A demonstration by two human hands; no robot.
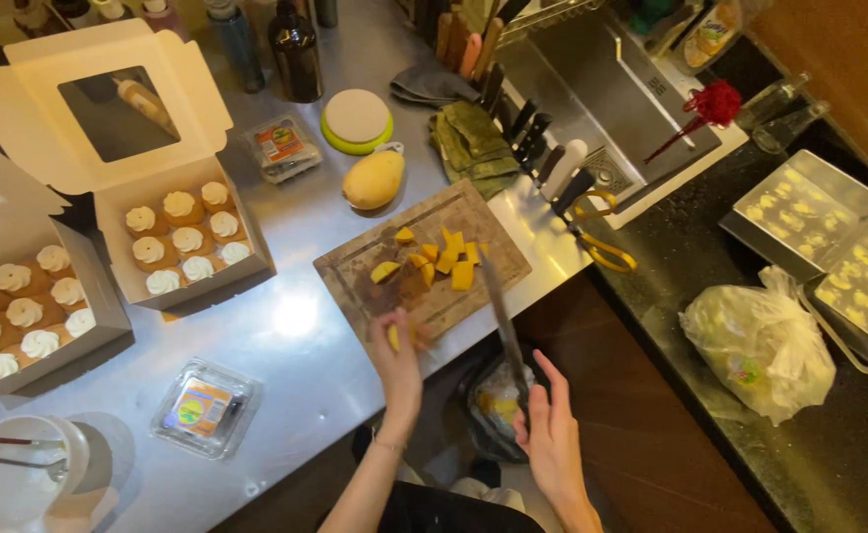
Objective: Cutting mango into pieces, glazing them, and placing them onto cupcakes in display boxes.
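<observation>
Left hand pinched a mango piece at the board's 6 o'clock edge. Right hand gripped a knife, blade pointing to 12 o'clock beside mango cubes. Whole mango lay at 11 o'clock. Judged risky: slick fruit slipping, blade nicking fingers or dropping floorward.

mango: we see yellow cubes of cut mango flesh
board: we find the brown wooden cutting board
frosting: white swirled cupcakes in a cream box
scissors: yellow-handled kitchen scissors
</observation>
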